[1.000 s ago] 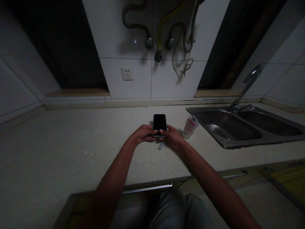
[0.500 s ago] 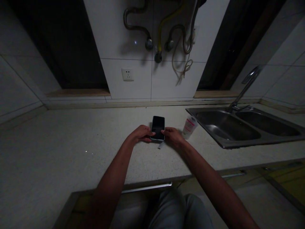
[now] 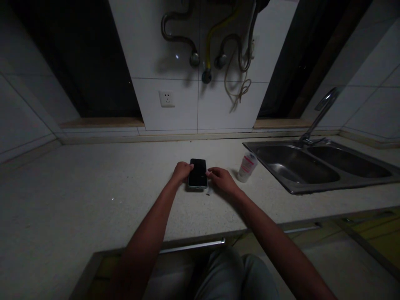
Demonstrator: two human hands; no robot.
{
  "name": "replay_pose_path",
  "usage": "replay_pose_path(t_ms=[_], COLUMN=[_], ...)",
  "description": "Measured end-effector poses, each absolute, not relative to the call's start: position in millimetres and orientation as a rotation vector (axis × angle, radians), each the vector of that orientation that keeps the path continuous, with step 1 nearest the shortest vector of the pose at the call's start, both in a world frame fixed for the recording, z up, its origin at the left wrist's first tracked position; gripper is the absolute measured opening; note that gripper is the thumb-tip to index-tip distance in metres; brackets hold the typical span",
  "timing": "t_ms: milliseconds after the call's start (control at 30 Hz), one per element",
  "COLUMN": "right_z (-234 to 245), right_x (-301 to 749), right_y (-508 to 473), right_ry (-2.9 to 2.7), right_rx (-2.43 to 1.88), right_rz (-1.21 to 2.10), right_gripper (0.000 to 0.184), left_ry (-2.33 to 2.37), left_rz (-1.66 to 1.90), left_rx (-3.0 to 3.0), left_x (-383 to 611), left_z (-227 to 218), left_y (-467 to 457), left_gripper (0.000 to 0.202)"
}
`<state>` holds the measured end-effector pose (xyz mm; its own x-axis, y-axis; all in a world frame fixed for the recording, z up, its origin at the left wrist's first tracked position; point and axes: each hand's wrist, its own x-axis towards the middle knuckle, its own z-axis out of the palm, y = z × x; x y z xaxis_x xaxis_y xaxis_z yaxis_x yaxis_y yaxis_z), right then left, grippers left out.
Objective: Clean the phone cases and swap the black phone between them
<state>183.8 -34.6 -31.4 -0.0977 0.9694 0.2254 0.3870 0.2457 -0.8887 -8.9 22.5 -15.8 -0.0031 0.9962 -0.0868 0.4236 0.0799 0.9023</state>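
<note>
A dark-screened smartphone (image 3: 198,174) with a pale edge is held just above the counter, screen up. My left hand (image 3: 181,172) is closed around its left side, thumb over the edge of the screen. At the phone's right edge, the curled fingertips of my right hand (image 3: 222,179) touch its side; the fingers underneath are hidden. A small pale strip (image 3: 208,191) with a dark end lies on the counter below the phone's lower right corner. To the right of my right hand stands a clear plastic cup (image 3: 247,167) with red print.
The pale speckled counter (image 3: 140,200) runs along a tiled wall. A double steel sink (image 3: 295,192) with a tap (image 3: 325,104) is at the right. A socket (image 3: 166,99) and hoses (image 3: 178,38) are on the wall. Drawer handles (image 3: 193,246) line the front below.
The phone has shifted left and slightly toward me, carried by my left hand. My right thumb has slid off the screen to the phone's right edge.
</note>
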Motion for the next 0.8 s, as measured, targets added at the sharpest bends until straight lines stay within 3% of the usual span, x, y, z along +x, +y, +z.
replay_pose_path(t_ms=[167, 333, 467, 567, 800], right_z=[-22, -25, -33, -35, -31], right_x=[195, 204, 207, 208, 207], right_y=[-40, -41, -38, -35, -36], right_ry=[-1.757, -2.053, -2.141, -2.116, -2.026], right_rx=[-1.509, -1.534, -1.472, -1.430, -1.402], right_rz=[0.432, 0.455, 0.432, 0.404, 0.362], right_gripper=[0.037, 0.039, 0.025, 0.027, 0.033], left_ry=[1.631, 1.703, 1.740, 1.760, 1.951], left_rz=[0.835, 0.776, 0.729, 0.709, 0.411], left_rx=[1.510, 1.569, 1.622, 1.667, 1.969], left_x=[-13, -15, -16, -17, -16], left_z=[-21, -22, -19, -15, -11], left_y=[23, 24, 22, 21, 13], left_gripper=[0.023, 0.022, 0.021, 0.021, 0.045])
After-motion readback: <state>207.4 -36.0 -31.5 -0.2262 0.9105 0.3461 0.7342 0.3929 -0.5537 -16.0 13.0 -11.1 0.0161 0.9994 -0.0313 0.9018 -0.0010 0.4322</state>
